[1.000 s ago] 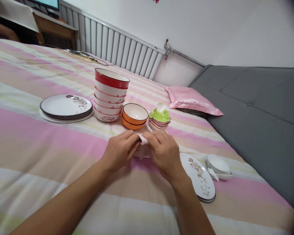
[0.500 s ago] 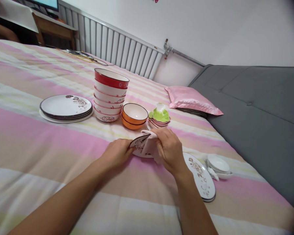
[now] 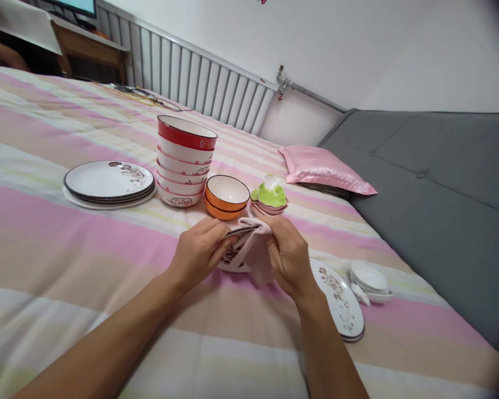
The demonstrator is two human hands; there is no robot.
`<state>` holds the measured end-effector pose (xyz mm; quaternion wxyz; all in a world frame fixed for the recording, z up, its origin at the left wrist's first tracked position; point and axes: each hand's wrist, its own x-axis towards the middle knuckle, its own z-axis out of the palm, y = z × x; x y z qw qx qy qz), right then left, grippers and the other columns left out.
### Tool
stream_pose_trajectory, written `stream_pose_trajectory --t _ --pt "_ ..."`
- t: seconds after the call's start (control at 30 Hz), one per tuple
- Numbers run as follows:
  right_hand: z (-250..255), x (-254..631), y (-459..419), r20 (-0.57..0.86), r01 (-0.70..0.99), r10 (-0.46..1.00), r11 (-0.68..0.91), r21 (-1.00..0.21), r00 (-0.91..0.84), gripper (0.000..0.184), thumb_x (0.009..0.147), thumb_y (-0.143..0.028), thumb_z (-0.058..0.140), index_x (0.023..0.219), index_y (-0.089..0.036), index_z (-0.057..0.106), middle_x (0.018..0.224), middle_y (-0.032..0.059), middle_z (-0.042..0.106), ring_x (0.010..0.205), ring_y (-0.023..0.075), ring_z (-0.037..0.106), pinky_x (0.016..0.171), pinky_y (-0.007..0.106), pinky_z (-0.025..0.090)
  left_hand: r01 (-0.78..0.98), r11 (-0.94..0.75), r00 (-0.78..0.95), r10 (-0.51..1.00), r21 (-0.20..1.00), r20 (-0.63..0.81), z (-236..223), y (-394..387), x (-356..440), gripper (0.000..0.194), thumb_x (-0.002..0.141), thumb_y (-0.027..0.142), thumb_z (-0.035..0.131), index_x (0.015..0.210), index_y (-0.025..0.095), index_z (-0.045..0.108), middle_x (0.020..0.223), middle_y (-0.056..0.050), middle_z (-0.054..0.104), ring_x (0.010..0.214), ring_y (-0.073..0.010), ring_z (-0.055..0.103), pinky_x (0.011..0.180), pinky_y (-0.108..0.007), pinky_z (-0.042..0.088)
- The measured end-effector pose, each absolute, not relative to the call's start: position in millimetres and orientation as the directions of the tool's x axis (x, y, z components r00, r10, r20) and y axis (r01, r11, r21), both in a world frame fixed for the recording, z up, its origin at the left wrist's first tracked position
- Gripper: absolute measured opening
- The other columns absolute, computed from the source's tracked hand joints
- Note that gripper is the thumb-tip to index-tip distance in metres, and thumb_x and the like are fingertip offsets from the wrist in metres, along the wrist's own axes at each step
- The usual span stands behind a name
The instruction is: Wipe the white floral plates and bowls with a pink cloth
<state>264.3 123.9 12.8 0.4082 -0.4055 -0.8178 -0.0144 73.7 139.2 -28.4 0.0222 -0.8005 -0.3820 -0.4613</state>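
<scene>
Spans the whole foreground: one bed (image 3: 170,349), backed by one headboard (image 3: 444,216), with one radiator (image 3: 208,83) beyond and one pillow (image 3: 324,167) by the headboard. Over the bed, in front of the orange bowls (image 3: 223,211), one plate (image 3: 233,257), tilted, between both hands. Left hand (image 3: 193,252): fingers closed on the plate's edge, thumb on the near side. Right hand (image 3: 290,249): fingers closed on one cloth (image 3: 258,260), folded over the rim. Judged to be at the rubbing stage, cloth against rim; seems to call for a firm left hold and light right-hand pressure along the edge. Counted, by size: one plate stack (image 3: 102,182) to the left, perhaps four or five pieces, exact number unreadable; one tower of tall bowls (image 3: 183,173), apparently six, red uppermost; right plates (image 3: 344,313), at least two; orange bowls, two, nested; one green dish (image 3: 271,195) atop several pink dishes (image 3: 272,211), not countable; white dishes (image 3: 369,276), several, also not countable.
</scene>
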Motion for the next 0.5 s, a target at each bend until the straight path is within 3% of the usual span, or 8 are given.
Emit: stream_pose_trajectory --t 0.3,0.5 --pt "15 252 114 0.630 0.754 0.638 0.645 -0.124 -0.442 0.025 0.092 -0.020 0.042 0.109 -0.021 0.060 0.102 0.0052 0.065 0.093 0.0201 0.055 0.078 0.033 0.040 0.648 -0.741 0.337 0.485 0.174 0.807 -26 134 74 0.018 0.088 0.015 0.046 0.070 0.018 0.048 0.065 0.000 0.049 0.064 -0.0140 0.043 0.057 -0.026 0.034" --pt "14 253 116 0.600 0.748 0.660 0.647 -0.150 -0.451 0.024 0.092 -0.021 0.042 0.109 -0.021 0.060 0.102 0.0050 0.065 0.093 0.0202 0.055 0.078 0.033 0.039 0.663 -0.704 0.336 0.584 0.255 0.739 -27 135 75 0.016 0.088 0.019 0.045 0.075 0.017 0.054 0.069 -0.001 0.054 0.067 -0.0140 0.049 0.059 -0.025 0.036"
